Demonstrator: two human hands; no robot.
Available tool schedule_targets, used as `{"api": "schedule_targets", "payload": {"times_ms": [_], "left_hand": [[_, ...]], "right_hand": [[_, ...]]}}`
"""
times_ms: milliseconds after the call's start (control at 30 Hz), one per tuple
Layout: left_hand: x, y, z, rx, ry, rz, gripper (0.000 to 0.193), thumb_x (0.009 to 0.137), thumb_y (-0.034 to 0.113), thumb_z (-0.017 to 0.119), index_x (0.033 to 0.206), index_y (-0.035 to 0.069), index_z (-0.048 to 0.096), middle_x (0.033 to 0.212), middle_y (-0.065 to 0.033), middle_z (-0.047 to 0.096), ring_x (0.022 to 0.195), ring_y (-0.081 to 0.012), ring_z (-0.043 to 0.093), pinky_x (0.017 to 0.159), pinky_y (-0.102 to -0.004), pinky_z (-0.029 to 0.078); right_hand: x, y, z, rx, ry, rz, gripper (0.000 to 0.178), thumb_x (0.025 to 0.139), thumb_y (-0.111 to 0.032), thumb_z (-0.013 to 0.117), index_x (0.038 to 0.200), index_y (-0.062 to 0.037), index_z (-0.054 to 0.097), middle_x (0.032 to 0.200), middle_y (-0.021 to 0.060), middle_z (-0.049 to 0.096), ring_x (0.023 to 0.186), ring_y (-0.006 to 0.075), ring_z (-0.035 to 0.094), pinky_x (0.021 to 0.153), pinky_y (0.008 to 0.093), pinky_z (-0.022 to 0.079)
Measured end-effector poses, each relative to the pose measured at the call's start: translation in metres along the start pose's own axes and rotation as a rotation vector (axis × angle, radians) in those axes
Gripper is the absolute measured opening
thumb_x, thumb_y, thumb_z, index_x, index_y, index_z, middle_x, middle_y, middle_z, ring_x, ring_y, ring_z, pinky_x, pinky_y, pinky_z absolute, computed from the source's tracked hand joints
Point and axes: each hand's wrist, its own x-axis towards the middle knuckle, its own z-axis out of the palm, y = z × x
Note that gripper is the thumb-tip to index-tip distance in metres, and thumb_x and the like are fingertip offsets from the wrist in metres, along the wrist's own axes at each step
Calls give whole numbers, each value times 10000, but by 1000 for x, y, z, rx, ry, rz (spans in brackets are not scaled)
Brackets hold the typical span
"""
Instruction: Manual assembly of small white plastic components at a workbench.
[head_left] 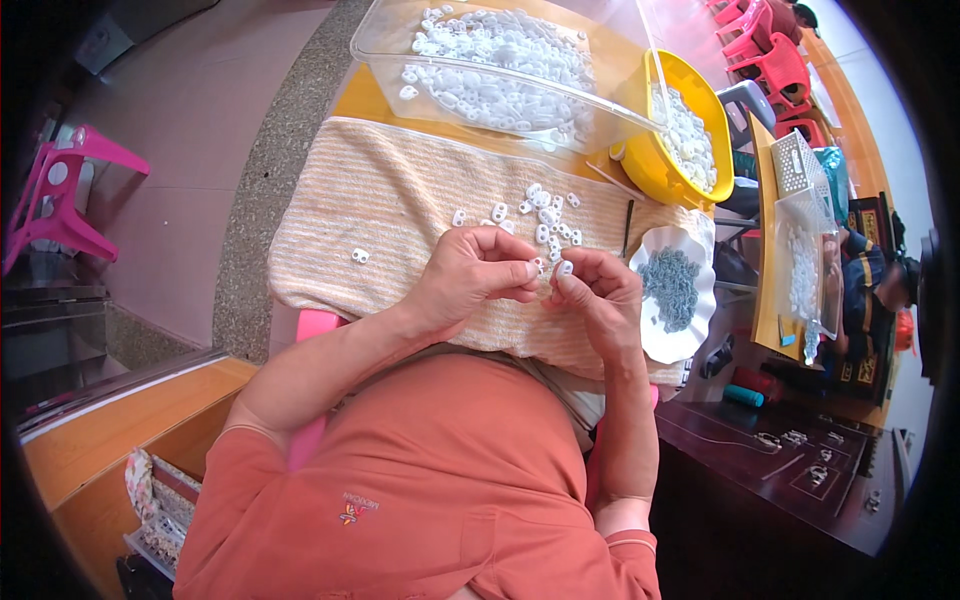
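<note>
The person's right hand point(605, 300) is clamped on a small white piece point(565, 268), thumb against fingers, holding it up in front of the body just above the towel, perhaps so that its face can be seen and reached by the other hand. The left hand point(470, 265) has thumb and forefinger pinched together close beside it; whether something tiny sits between those tips is too small to tell. Both forearms angle inward from the lower edge, which likely steadies such fine fingerwork. Beyond the fingertips, a loose scatter of white pieces point(545, 215) lies on the striped towel point(340, 200) — near enough, it seems, to be taken without a long reach — while a lone piece point(360, 256) rests apart toward the left. The cloth probably keeps small parts from sliding or rolling. A white wavy-rimmed dish point(700, 320) stands beside the right hand, and its raised edge seems suited to containing the heap of small grey parts point(672, 290). A thin dark stick point(628, 228) lies near it. At the far side, a clear bin point(620, 105) and a yellow basket point(655, 170) hold many more white pieces, presumably as bulk storage clear of the elbows.
</note>
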Motion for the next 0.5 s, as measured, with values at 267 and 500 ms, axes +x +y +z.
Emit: {"api": "schedule_targets", "payload": {"times_ms": [267, 500], "left_hand": [[0, -2, -1, 4, -11, -32, 136, 836, 23, 667, 962, -16, 636, 855, -90, 662, 761, -146, 656, 703, -272, 570], [0, -3, -1, 22, -25, -28, 145, 842, 32, 665, 972, -23, 635, 859, -91, 660, 763, -145, 653, 704, -273, 569]], "right_hand": [[-1, 2, -1, 40, -23, 5, 257, 866, -35, 646, 1110, 32, 597, 835, 92, 665, 717, 146, 645, 673, 300, 570], [-2, 5, -1, 34, -39, -6, 300, 848, -28, 666, 1129, 46, 594, 852, 99, 671, 712, 162, 655, 668, 292, 566]]}}
